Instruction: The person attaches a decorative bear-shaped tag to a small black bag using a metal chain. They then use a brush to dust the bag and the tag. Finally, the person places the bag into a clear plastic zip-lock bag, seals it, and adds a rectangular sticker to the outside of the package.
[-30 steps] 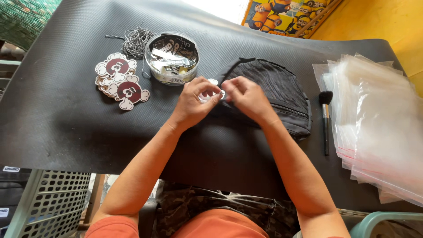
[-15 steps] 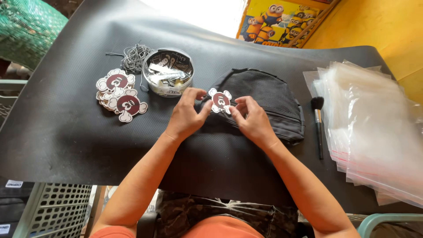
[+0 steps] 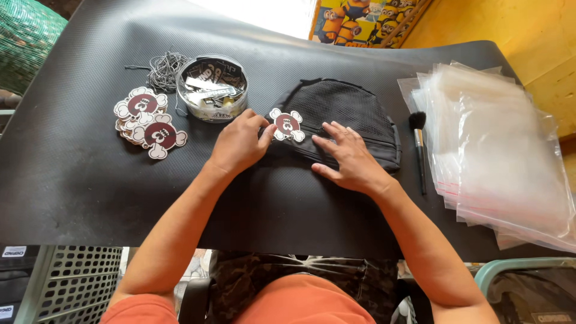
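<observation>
A black mesh pouch (image 3: 354,111) lies on the black mat (image 3: 78,162). A bone-shaped maroon and white tag (image 3: 286,125) rests at the pouch's left end. My left hand (image 3: 238,144) sits beside the tag with its thumb touching the tag's edge. My right hand (image 3: 351,157) lies flat on the pouch with fingers spread, holding nothing.
A pile of matching tags (image 3: 146,120) lies at the left, with a bundle of grey string (image 3: 163,67) and a round clear tub of small packets (image 3: 212,88) behind it. A black brush (image 3: 419,147) and a stack of clear zip bags (image 3: 504,150) lie at the right.
Both hands held the tag up between fingertips over the pouch; now the tag lies down on the pouch. My right hand has let go and flattened on the pouch.
</observation>
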